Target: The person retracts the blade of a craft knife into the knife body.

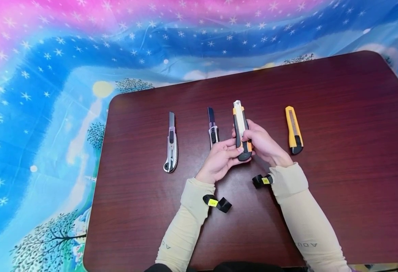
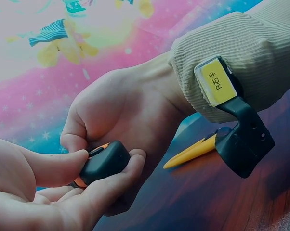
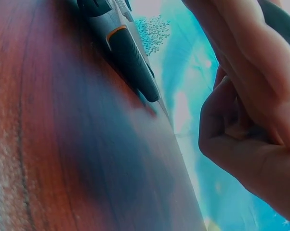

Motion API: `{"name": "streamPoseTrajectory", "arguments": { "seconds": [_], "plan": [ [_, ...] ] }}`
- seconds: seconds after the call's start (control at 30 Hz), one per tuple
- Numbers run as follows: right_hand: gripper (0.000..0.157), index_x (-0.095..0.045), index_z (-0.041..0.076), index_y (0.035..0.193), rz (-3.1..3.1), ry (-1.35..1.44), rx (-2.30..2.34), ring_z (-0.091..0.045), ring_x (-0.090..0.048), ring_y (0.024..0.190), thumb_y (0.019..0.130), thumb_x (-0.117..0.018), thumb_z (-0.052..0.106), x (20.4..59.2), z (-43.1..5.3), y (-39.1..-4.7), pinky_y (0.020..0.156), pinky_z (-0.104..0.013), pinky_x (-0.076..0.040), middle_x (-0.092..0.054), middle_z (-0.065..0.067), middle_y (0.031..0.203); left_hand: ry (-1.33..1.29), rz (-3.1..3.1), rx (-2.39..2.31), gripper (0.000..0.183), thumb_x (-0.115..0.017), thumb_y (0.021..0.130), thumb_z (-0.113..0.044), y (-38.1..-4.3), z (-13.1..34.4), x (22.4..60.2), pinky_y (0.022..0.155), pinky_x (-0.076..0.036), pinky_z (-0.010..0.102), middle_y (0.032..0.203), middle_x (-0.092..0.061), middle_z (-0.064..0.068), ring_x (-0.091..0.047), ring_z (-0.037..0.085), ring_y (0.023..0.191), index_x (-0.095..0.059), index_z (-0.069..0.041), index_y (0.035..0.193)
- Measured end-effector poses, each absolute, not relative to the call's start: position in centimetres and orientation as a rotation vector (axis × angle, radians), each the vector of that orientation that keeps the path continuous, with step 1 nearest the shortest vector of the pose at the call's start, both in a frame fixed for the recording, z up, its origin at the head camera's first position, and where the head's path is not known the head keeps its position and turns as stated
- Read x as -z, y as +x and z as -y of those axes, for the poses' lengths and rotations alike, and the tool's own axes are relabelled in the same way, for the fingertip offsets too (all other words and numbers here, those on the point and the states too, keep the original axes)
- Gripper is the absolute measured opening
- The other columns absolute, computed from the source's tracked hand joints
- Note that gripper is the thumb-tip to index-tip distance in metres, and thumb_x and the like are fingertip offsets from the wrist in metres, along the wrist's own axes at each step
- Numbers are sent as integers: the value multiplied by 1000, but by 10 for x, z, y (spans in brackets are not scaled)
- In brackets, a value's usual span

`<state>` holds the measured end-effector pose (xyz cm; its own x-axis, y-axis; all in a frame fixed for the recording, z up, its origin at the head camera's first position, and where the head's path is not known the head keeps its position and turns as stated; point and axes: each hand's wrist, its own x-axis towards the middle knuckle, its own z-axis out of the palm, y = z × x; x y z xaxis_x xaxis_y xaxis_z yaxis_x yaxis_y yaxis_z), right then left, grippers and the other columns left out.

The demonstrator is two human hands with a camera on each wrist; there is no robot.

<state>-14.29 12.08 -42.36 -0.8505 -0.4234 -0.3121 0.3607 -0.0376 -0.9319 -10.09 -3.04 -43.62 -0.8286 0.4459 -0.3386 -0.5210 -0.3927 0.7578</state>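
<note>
Both hands hold an orange and black snap-off cutter [image 1: 241, 126] over the table, its silvery tip pointing away from me. My left hand [image 1: 219, 160] grips the black butt end, thumb on top and fingers underneath. Around the middle of the body is my right hand [image 1: 263, 141], its thumb lying over the upper face near the slider. The left wrist view shows the cutter's black end [image 2: 106, 162] pinched in the left fingers, with the right hand [image 2: 130, 101] curled behind it.
Left of the hands lie a silver cutter [image 1: 172, 145] and a second one [image 1: 213, 126] partly covered by the left hand, both with blades extended. On the right is a yellow cutter [image 1: 294, 132]. All rest on the dark red-brown table [image 1: 348, 151], before a patterned cloth [image 1: 93, 49].
</note>
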Motion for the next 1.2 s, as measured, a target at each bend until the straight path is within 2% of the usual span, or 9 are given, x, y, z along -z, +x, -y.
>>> {"name": "streamPoseTrajectory", "arguments": {
  "seconds": [0.23,0.5,0.63,0.8,0.9,1.07,1.2],
  "plan": [
    [40,-39,5,117,-1692,-104,1967,-17,-52,87,80,-32,-7,425,-121,-143,74,-22,-47,-54,-2,98,-113,-1244,-2230,41,-41,97,8,-101,31,436,101,-50,42,140,-48,30,-47,48,125,-44,9,138],
    [40,-40,4,118,-1736,-93,1940,-16,-53,88,80,-33,-6,425,-120,-142,75,-22,-46,-54,-2,101,-122,-1257,-2241,40,-41,97,9,-100,29,435,100,-51,43,138,-48,34,-47,49,124,-44,11,137],
    [41,-39,2,122,-1764,-89,1913,-16,-54,92,82,-35,-4,427,-122,-143,77,-21,-47,-54,-4,106,-138,-1285,-2251,38,-42,97,9,-100,28,437,98,-52,42,135,-50,34,-51,47,122,-46,11,135],
    [51,-31,-2,135,-1803,-117,1857,-15,-53,91,84,-38,-3,428,-129,-145,79,-20,-47,-50,-12,107,-126,-1311,-2241,39,-44,97,7,-99,25,438,99,-52,42,136,-50,32,-54,45,121,-46,8,136],
    [54,-27,0,142,-1839,-150,1792,-14,-54,93,89,-40,-1,426,-135,-146,83,-19,-46,-48,-17,113,-119,-1313,-2230,40,-45,98,6,-99,25,438,99,-52,43,138,-49,32,-52,46,123,-44,7,137],
    [50,-29,-1,145,-1939,-191,1693,-13,-58,101,98,-43,9,424,-144,-148,88,-17,-48,-47,-22,132,-134,-1307,-2239,40,-45,98,6,-99,25,439,99,-51,45,139,-47,33,-48,49,124,-43,8,138],
    [51,-34,-1,145,-2050,-196,1617,-16,-58,105,99,-50,14,424,-148,-150,86,-15,-49,-49,-21,136,-171,-1346,-2264,39,-48,96,7,-99,24,443,96,-54,46,134,-51,33,-61,41,112,-46,9,135]
  ]
}}
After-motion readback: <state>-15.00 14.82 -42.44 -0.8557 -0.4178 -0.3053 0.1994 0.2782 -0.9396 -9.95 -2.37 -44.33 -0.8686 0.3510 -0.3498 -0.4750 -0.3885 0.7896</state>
